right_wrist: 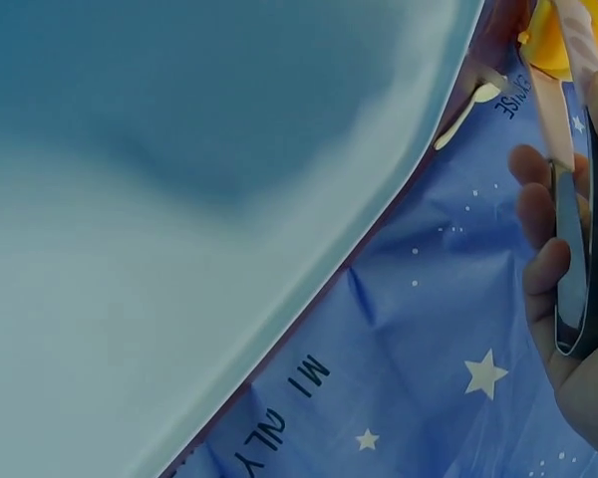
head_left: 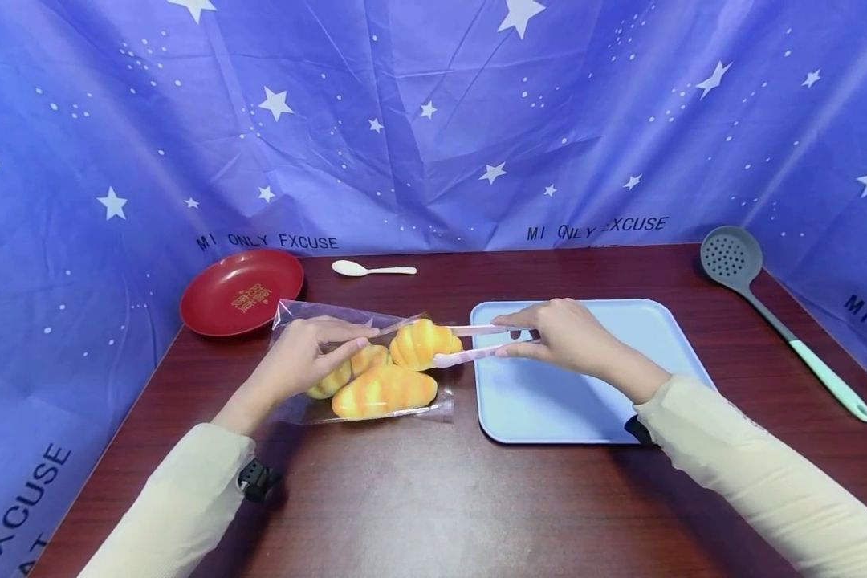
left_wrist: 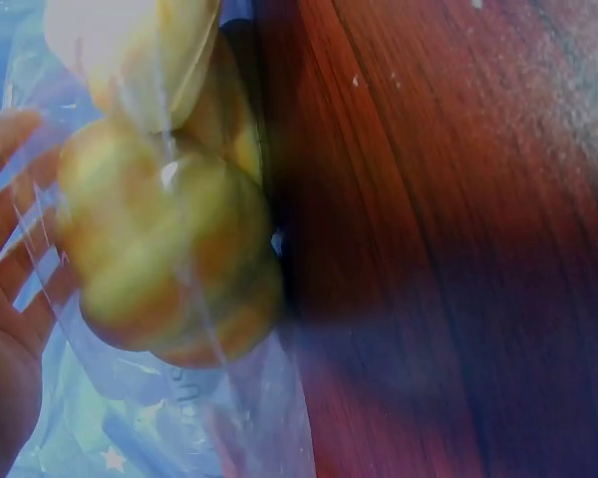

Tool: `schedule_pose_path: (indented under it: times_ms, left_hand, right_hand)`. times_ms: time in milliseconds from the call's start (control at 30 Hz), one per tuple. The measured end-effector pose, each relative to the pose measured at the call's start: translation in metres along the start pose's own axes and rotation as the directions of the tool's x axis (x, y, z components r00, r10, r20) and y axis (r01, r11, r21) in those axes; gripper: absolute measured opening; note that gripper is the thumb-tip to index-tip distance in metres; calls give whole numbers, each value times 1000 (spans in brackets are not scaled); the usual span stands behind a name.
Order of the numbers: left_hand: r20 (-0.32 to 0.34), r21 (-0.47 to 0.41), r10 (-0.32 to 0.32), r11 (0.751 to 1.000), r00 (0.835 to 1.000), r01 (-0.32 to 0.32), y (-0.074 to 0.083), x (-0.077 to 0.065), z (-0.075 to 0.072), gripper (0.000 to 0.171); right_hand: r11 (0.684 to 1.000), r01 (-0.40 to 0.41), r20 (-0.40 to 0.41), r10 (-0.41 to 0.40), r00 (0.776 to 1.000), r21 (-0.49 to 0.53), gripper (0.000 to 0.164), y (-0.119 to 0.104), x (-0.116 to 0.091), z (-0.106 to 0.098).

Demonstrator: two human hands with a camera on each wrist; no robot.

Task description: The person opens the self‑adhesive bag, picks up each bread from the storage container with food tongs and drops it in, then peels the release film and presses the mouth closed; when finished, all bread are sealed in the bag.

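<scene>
With its thumb and fingers, my left hand [head_left: 296, 357] holds the upper edge of a clear plastic bag [head_left: 442, 408]. Inside the bag lie a long toy bread roll [head_left: 384, 392] and a rounder striped roll [left_wrist: 169, 244], which my left fingers partly cover in the head view. My right hand [head_left: 574, 341] grips metal tongs with pink tips [head_left: 470, 353], and its fingers squeeze both arms. Between the tips sits a croissant-shaped roll [head_left: 421, 343], at the right-hand mouth of the bag. Over the light blue tray [head_left: 585, 409] is the right hand itself.
A red plate [head_left: 197, 297] stands at the back left, close behind the bag. Near the back edge lies a white spoon [head_left: 364, 269]. On the right rests a grey skimmer [head_left: 731, 255] with a mint handle. A blue star-printed cloth [head_left: 433, 160] hangs behind the table.
</scene>
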State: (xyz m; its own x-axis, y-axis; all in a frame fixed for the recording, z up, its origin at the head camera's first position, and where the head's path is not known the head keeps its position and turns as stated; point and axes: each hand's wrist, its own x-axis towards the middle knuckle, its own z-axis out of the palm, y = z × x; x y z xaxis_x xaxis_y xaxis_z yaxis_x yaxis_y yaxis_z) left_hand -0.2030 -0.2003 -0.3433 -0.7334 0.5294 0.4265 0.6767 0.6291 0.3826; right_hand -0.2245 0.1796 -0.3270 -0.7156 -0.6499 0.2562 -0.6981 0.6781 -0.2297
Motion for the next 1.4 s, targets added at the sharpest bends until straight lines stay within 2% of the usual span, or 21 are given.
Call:
schedule_pose_path:
  times_ms: [133,267,433,533,633,733,933,1167,1400]
  left_hand:
    - [-13,-42,-29,999,999,28,0,1,0,25]
    - [-25,-52,-25,998,999,24,0,1,0,26]
    - [-50,-77,-30,997,998,26,1,2,2,25]
    - [-54,-129,-66,990,996,59,1,2,1,26]
    - [-45,-189,-113,977,993,103,3,2,0,26]
    - [-34,-225,-158,963,987,147,3,3,0,26]
    - [-9,-240,-200,952,980,192,5,2,1,27]
    - [-12,-264,-186,948,982,176,5,0,-1,27]
    - [-24,-203,-171,965,985,163,5,1,-1,28]
  right_hand:
    - [999,27,-61,-28,998,-17,44,-3,2,4]
    - [999,47,-102,-48,994,-12,44,-7,4,7]
    - [998,59,-130,-57,990,12,43,-11,6,12]
    - [998,52,-135,-46,990,39,43,-12,6,15]
    - [996,24,-112,-15,994,83,42,-14,7,15]
    - [991,-15,-55,22,998,132,41,-17,9,13]
    - [981,-57,63,46,997,185,43,-26,18,10]
    - [984,-48,96,32,995,173,41,-31,28,9]
    - [983,-58,113,38,993,174,41,-38,34,5]
